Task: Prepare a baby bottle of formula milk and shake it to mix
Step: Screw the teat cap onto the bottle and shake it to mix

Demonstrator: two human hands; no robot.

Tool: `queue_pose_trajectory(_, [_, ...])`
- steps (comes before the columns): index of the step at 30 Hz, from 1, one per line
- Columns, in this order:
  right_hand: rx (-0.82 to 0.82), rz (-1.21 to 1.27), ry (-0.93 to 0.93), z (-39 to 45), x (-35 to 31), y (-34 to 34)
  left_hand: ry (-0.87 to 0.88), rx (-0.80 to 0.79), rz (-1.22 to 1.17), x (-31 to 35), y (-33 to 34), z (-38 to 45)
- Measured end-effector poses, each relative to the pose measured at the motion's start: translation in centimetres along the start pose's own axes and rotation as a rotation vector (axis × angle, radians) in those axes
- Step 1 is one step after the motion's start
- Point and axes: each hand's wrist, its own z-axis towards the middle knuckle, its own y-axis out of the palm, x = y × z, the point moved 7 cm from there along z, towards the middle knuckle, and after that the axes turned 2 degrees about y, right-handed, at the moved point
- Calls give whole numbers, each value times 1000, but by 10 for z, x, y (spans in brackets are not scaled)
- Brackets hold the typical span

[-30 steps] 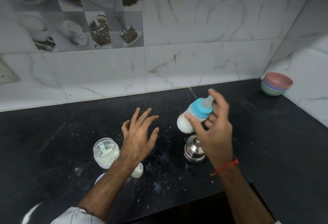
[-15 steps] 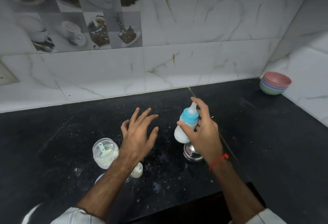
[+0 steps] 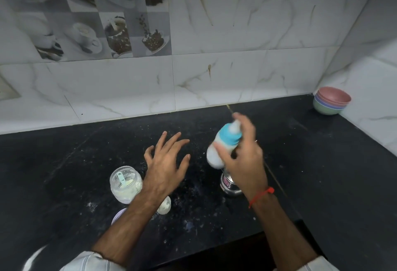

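Note black counter (image 3: pixel 322 174), dusted with white specks. Stack of bowls (image 3: pixel 332 101), pink on top, green at bottom, sits in counter's far right corner against marble wall tiles (image 3: pixel 236 34). Coffee-print tiles (image 3: pixel 103 32) above counter, far left.

The blue-collared white baby bottle (image 3: pixel 223 144) was motion-blurred. The right hand (image 3: pixel 245 159) half hid a small steel pot (image 3: pixel 228 187); the left forearm (image 3: pixel 133 217) covered a lilac lid (image 3: pixel 118 214).

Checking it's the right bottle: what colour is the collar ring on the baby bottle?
Light blue, on the baby bottle gripped by the right hand; the head view shows it.
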Motion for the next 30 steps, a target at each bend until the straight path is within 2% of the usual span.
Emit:
queue_pose_trajectory(1, [-126, -63, 45, -1, 8, 9, 4, 4, -3, 1, 0, 0])
queue_pose_trajectory(2, [-177, -80, 61, -4, 10, 12, 10, 10, -4, 2, -1, -1])
queue_pose_trajectory(3, [-146, -55, 44, -6, 9, 11, 13, 17, -4, 3, -2, -1])
queue_pose_trajectory(6, [119, 101, -67, -11, -2, -6, -3, 16, -2, 1, -3, 0])
queue_pose_trajectory(7, [128, 80, -83, -12, -2, -5, -6, 12, 0, 0, -2, 1])
queue_pose_trajectory(10, [-129, -39, 11, -11, 8, 16, 2, 8, -4, 1, -2, 0])
queue_pose_trajectory(11, [-127, -17, 11, -13, 8, 15, 7, 8, -4, 2, -2, 0])
queue_pose_trajectory(15, [147, 161, -59, -13, -3, -9, -8, 2, -3, 0, -2, 0])
queue_pose_trajectory(16, [137, 120, -72, -11, -4, -8, -8, 0, -4, -1, -1, 0])
queue_pose_trajectory(18, [-22, -6, -31, -7, 5, 3, -1, 2, -4, 0, -2, 0])
queue_pose_trajectory(20, [-95, -7, 15, -8, 10, 5, 8, 5, -5, 1, -2, 1])
queue_pose_trajectory(25, [108, 159, -35, 4, -11, -19, 8, 5, -7, -1, -2, 8])
queue_pose_trajectory(30, [184, 214, -60, 12, -19, -30, 5, -4, 6, -9, 2, 19])
